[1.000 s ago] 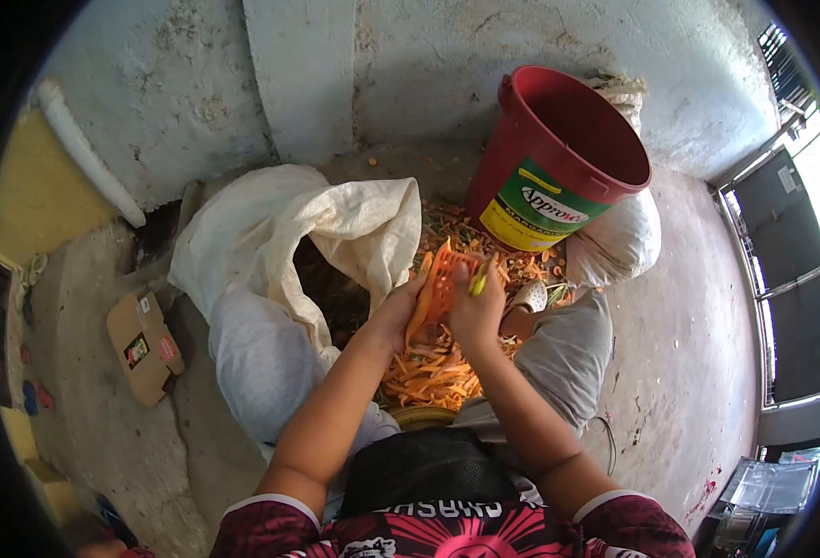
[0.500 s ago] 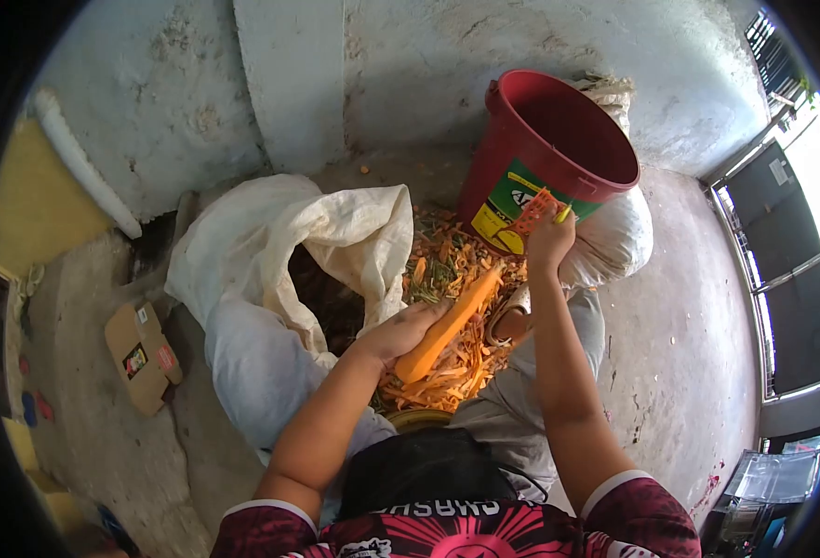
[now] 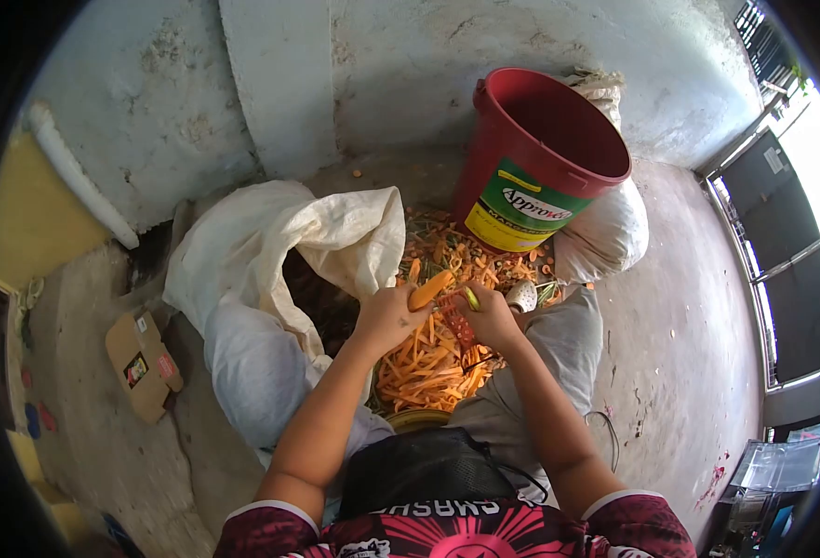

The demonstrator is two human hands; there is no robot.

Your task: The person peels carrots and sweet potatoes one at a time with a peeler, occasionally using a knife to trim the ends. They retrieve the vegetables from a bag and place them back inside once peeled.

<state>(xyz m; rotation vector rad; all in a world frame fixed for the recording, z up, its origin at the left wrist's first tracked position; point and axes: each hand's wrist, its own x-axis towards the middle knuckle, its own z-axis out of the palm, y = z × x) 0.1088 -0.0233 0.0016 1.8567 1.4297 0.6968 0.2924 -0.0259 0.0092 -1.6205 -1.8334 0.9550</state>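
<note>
A peeled-looking orange carrot point(image 3: 430, 290) is gripped in my left hand point(image 3: 389, 321), with its rounded end pointing away from me. Close beside it, my right hand point(image 3: 492, 319) is closed around a peeler point(image 3: 458, 325) with a red perforated body and a yellow-green part at the fingers. The peeler is near the carrot; whether its blade touches it is hidden by my fingers. Beneath both hands lies a heap of orange peel strips point(image 3: 424, 372), with a yellow rim point(image 3: 419, 418) showing at its near edge.
An open white woven sack point(image 3: 377, 232) with dark contents stands left of the peels. Behind them is a dark red bucket point(image 3: 484, 149), tilted, with a filled white sack point(image 3: 614, 237) beside it. A cardboard piece point(image 3: 149, 372) lies on the concrete floor point(image 3: 680, 307).
My right hand has come down and left from beside the bucket to the carrot. My left hand has moved up slightly, turning the carrot so less of its length shows.
</note>
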